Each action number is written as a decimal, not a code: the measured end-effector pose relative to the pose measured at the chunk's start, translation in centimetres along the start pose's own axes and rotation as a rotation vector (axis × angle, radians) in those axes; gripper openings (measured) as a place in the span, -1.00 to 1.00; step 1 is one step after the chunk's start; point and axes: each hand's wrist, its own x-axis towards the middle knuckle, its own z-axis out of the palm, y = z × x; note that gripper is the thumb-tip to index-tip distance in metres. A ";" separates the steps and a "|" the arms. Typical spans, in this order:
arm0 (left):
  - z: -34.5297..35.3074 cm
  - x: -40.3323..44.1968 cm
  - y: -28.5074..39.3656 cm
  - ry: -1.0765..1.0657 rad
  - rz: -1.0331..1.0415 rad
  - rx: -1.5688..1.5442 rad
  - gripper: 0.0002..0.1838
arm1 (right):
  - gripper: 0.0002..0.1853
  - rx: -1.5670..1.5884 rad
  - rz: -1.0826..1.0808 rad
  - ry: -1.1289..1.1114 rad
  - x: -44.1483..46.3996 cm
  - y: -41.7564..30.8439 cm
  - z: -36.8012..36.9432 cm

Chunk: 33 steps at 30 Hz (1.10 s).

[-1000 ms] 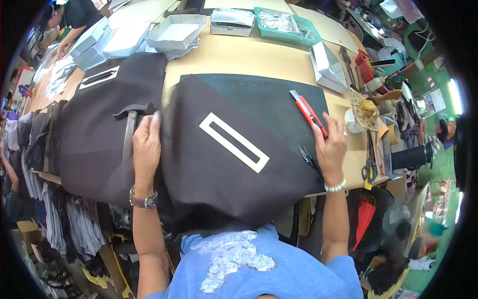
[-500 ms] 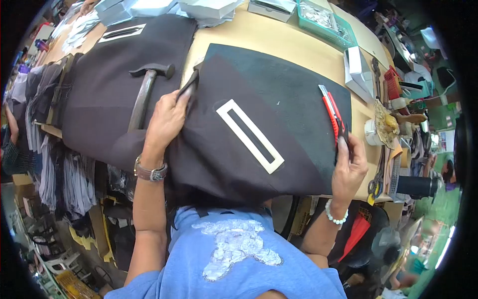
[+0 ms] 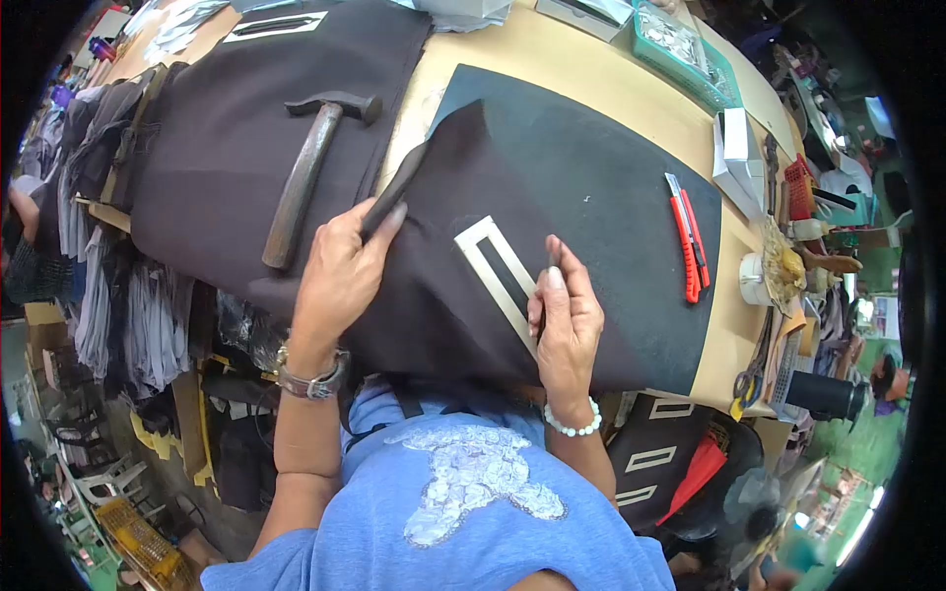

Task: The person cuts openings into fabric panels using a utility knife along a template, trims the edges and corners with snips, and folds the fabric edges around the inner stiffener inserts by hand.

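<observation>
My left hand (image 3: 340,271) grips a folded edge of dark fabric (image 3: 434,295), lifting it off the black mat (image 3: 601,167). A cream rectangular frame with a long slot (image 3: 483,256) lies on the fabric. Over its right side, my right hand (image 3: 569,320) is closed in a pinch; a thin dark bit shows at the fingertips, too small to name. On the mat to the right rests a red utility knife (image 3: 688,241), blade pointing away from me. A hammer (image 3: 301,187) lies on more dark fabric (image 3: 217,167), left of my left hand.
A green basket of small pieces (image 3: 724,84) and a white box (image 3: 734,148) stand at the back right. Scissors (image 3: 751,386) and a white cup (image 3: 754,279) are along the right edge. Another slotted frame (image 3: 271,27) lies at upper left.
My right hand has left the utility knife's lower end and moved left over the cream frame. My left hand still holds the fabric edge, whose corner is now folded up higher.
</observation>
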 end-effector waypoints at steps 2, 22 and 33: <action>1.7 0.0 -0.2 0.072 -0.012 -0.158 -0.66 | -0.58 0.078 -0.030 0.010 -0.7 0.0 0.2; 5.5 -2.4 2.4 -0.075 -0.153 -0.806 -0.78 | -0.55 0.222 -0.108 0.043 -2.1 0.6 0.2; 6.2 -2.5 2.8 -0.144 -0.252 -1.100 -0.78 | -0.75 0.185 0.241 -0.127 -1.4 -2.8 -2.0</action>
